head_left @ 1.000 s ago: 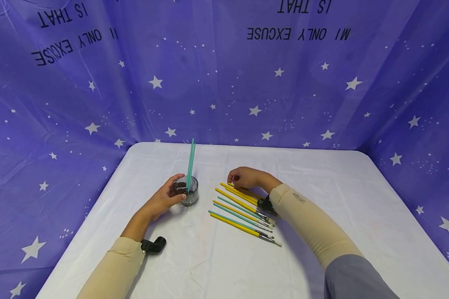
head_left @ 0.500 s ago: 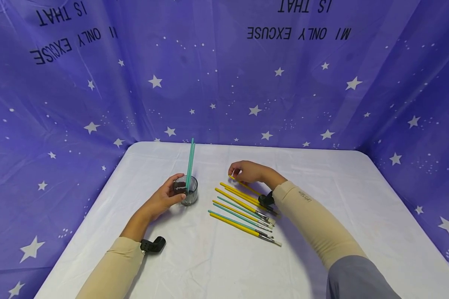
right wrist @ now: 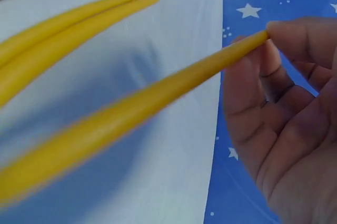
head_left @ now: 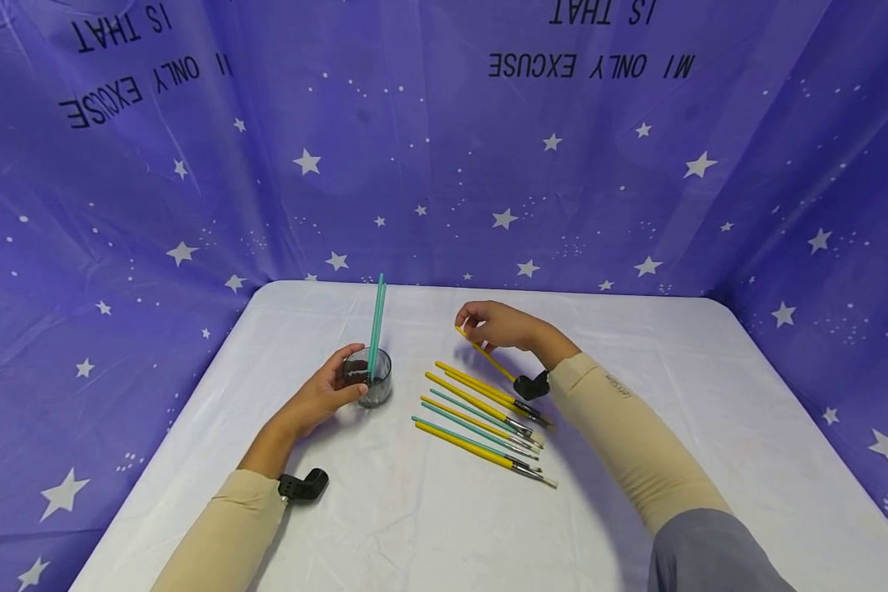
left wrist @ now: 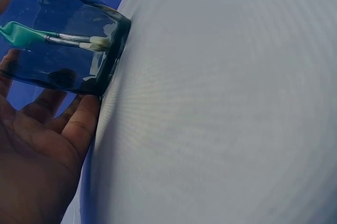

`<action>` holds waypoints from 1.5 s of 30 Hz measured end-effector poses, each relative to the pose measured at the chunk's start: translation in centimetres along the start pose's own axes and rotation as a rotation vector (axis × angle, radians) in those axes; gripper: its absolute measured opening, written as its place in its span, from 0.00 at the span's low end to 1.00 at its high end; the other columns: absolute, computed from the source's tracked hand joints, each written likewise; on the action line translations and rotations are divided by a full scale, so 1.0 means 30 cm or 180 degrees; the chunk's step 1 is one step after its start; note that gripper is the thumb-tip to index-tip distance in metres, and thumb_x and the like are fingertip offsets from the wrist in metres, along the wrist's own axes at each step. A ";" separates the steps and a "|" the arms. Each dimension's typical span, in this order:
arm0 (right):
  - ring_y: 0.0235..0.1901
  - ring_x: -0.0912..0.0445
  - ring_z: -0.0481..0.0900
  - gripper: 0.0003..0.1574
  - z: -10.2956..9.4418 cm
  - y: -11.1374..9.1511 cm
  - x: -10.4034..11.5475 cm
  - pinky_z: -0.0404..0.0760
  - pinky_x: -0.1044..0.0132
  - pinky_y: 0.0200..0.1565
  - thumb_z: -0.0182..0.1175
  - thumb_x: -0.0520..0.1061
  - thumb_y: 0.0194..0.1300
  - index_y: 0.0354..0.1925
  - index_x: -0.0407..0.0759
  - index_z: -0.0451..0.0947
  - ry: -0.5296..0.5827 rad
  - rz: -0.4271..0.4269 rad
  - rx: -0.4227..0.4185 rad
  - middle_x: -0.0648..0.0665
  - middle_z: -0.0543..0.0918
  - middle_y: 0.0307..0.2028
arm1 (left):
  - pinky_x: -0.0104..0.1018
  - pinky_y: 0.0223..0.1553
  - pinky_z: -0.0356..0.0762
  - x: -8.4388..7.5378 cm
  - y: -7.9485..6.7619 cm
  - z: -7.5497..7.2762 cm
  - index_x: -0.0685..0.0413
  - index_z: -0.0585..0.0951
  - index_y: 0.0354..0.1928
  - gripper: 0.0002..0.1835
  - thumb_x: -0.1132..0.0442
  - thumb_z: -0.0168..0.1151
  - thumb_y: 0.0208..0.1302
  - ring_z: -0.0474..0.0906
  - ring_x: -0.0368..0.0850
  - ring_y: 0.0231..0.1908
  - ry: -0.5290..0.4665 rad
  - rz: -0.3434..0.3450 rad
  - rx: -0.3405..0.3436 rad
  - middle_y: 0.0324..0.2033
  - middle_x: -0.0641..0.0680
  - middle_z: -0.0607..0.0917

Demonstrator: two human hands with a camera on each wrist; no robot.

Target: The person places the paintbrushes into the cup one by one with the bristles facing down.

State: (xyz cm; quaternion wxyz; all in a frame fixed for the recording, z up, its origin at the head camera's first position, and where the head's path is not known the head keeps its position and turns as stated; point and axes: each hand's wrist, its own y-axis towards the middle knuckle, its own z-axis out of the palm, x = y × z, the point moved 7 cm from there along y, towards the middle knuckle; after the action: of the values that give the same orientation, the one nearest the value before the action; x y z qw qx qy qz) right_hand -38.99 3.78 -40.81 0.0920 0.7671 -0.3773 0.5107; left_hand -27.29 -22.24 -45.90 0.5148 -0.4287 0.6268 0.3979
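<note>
My left hand [head_left: 316, 400] holds a clear drinking glass [head_left: 380, 393] upright on the table, thumb on the near side and fingers around the far side. Two teal paintbrushes [head_left: 377, 321] stand in the glass, handles up; their pale bristles [left wrist: 97, 45] point to its bottom in the left wrist view. Over the table at the right, my right hand [head_left: 505, 325] pinches the handle end of a yellow paintbrush [right wrist: 142, 101] between thumb and fingertips. That brush slants down toward the wrist, and the black wrist camera hides its bristle end in the head view.
Several yellow and teal paintbrushes [head_left: 474, 444] lie side by side on the white table [head_left: 385, 510], bristles toward the right. A purple curtain [head_left: 444, 164] with stars hangs behind and beside the table.
My right hand has lifted the yellow paintbrush from the far end of the row and moved it up and away from the others. The left hand and glass have stayed put.
</note>
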 end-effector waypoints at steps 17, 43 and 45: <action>0.42 0.40 0.77 0.11 -0.012 -0.010 0.052 0.78 0.41 0.46 0.53 0.35 0.72 0.52 0.39 0.69 0.0683 -0.0143 -0.0419 0.41 0.73 0.40 | 0.29 0.52 0.73 0.007 0.003 -0.005 0.60 0.52 0.75 0.40 0.73 0.60 0.66 0.69 0.62 0.60 0.0006 0.0011 -0.0016 0.62 0.73 0.69; 0.38 0.49 0.77 0.14 -0.009 0.003 0.159 0.83 0.55 0.38 0.52 0.30 0.70 0.52 0.34 0.63 0.1395 -0.0629 -0.0964 0.41 0.72 0.39 | 0.30 0.52 0.74 0.004 -0.001 0.001 0.59 0.52 0.76 0.40 0.72 0.60 0.67 0.68 0.64 0.61 -0.0046 0.0019 0.0016 0.63 0.73 0.68; 0.38 0.49 0.77 0.13 -0.011 0.004 0.163 0.84 0.55 0.39 0.53 0.30 0.71 0.51 0.37 0.64 0.1452 -0.0660 -0.0998 0.41 0.72 0.39 | 0.30 0.52 0.73 0.004 0.000 0.001 0.59 0.52 0.76 0.40 0.72 0.61 0.67 0.68 0.64 0.61 -0.0030 0.0023 0.0016 0.63 0.73 0.68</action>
State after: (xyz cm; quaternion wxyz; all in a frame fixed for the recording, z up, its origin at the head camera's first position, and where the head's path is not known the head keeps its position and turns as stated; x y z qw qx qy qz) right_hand -38.36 1.50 -36.52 0.3436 0.6433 -0.3408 0.5933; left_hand -27.30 -22.24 -46.03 0.5174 -0.4232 0.6269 0.4002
